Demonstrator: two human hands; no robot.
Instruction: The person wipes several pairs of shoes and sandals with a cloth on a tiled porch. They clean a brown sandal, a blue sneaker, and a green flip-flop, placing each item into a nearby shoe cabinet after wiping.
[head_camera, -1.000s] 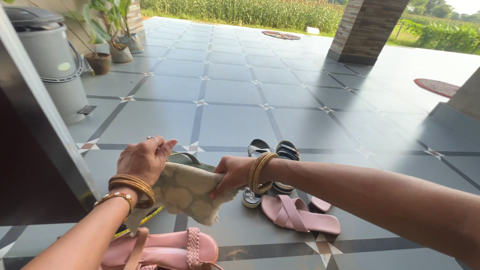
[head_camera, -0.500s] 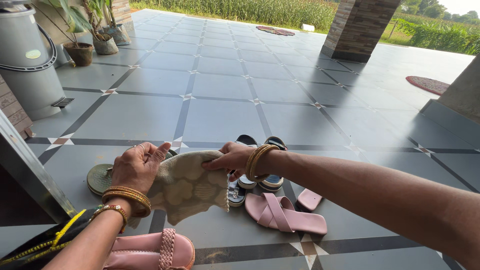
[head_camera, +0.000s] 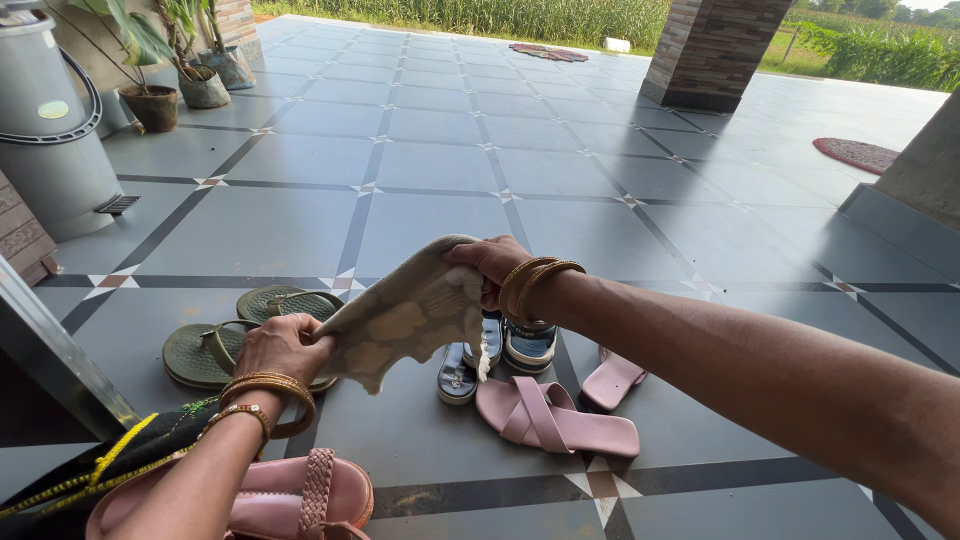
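Since half a second ago, our hands have lifted the cloth (head_camera: 405, 322) up off the sandals, and it now hangs stretched in the air between them rather than draped low over the footwear.

In the head view, we look down at a grey tiled floor (head_camera: 440, 215) with dark lines crossing between the tiles. Our left hand (head_camera: 283, 347), with gold bangles at the wrist, is clenched on the lower left edge of the beige, pale-patterned cloth. Our right hand (head_camera: 490, 262), also wearing gold bangles, grips the cloth's upper right corner, held higher than the left, so the cloth slopes upward from left to right.

Beneath and just behind the left hand lies a pair of olive-green sandals (head_camera: 235, 330) flat on the floor. Under the cloth's right edge sits a pair of dark blue and white sandals (head_camera: 500, 350), partly hidden by our right wrist. Just in front of them lies a pink slide sandal (head_camera: 555, 418), with its mate (head_camera: 610, 380) near it to the right, half covered by our right forearm. At the bottom edge, close to our left arm, is a pink sandal with a braided strap (head_camera: 310, 495).

Further off on the left stand a grey drum-shaped appliance (head_camera: 50, 150) and potted plants (head_camera: 155, 100). A brick pillar (head_camera: 712, 50) rises at the far right, with green crops beyond.
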